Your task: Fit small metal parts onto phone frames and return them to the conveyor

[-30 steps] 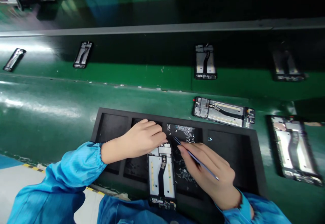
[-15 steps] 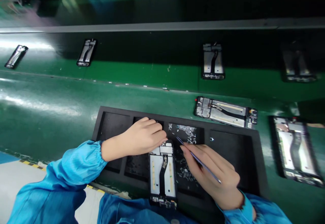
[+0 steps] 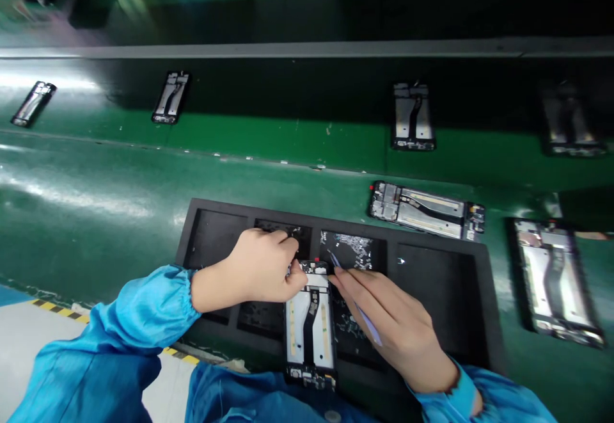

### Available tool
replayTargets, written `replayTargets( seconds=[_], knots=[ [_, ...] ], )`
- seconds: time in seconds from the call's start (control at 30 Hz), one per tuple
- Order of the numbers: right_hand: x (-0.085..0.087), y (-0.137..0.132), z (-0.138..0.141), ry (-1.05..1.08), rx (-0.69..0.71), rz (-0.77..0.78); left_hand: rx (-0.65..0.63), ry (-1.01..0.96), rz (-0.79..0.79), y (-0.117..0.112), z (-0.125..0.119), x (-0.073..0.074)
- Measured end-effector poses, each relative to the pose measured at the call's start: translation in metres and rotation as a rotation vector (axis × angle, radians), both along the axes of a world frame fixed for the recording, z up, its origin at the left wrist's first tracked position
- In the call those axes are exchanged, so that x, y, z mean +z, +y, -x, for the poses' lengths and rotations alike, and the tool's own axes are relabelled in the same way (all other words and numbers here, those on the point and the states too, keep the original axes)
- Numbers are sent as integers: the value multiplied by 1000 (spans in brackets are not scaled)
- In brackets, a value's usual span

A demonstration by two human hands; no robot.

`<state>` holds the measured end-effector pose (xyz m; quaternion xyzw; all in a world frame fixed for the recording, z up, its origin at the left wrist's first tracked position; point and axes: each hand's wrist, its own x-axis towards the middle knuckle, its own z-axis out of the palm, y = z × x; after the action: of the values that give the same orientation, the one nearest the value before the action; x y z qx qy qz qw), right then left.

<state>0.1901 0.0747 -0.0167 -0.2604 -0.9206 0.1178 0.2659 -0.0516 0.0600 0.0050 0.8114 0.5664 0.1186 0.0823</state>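
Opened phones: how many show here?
7: one opened black-framed phone at the left hand, one sideways behind the black tray, one right of it; farther back, one far left, one left, one right, one shadowed far right. Shadow may hide more.

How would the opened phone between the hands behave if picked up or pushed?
The opened phone would probably stay stiff, given its flat, framed body. It looks fragile, with its black ribbon cable exposed. Being thin, it would likely slide, not roll.

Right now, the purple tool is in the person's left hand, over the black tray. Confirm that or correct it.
Wrong hand: the head view shows the purple tool in the right hand, over the black tray.
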Motion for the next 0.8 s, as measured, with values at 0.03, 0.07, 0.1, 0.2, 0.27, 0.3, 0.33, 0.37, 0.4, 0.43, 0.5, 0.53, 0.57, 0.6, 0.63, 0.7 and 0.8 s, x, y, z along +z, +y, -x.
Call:
replayTargets(
  seconds=[0.03,0.07,0.1,0.2,0.27,0.3,0.33,0.37,0.4,0.43,0.5,0.53,0.57,0.6,0.63,0.7,0.8],
  knots=[
    [0,0,-1,-21,21,-1,51,26,-34,-7,-4,2],
    [0,-1,-1,-20,31,-10,88,53,-81,-16,-9,5],
    [2,-1,-2,0,19,-24,102,74,-132,-27,-15,9],
    [15,0,-5,89,-175,36,32,99,-203,-65,-34,15],
    [27,5,-5,159,-290,211,-82,92,-125,-88,-42,13],
    [32,9,-4,196,-276,326,-140,92,-96,-97,-45,9],
    [36,14,-1,234,-212,436,-188,93,-91,-105,-47,3],
    [39,19,4,258,-120,528,-225,94,-109,-110,-49,-3],
    [39,25,9,262,-26,594,-239,91,-142,-114,-49,-10],
    [38,30,16,253,48,630,-230,83,-182,-116,-50,-16],
    [32,38,29,204,127,640,-184,56,-245,-118,-51,-27],
    [28,40,36,178,145,626,-163,45,-269,-118,-52,-30],
    [24,42,41,151,162,608,-148,38,-296,-118,-52,-32],
    [22,44,45,126,180,583,-141,35,-319,-118,-53,-33],
    [19,44,48,106,197,555,-143,38,-332,-117,-53,-33],
    [18,45,51,91,229,504,-149,53,-344,-117,-53,-33],
    [19,45,50,99,262,474,-154,67,-351,-117,-52,-33]
  ],
)
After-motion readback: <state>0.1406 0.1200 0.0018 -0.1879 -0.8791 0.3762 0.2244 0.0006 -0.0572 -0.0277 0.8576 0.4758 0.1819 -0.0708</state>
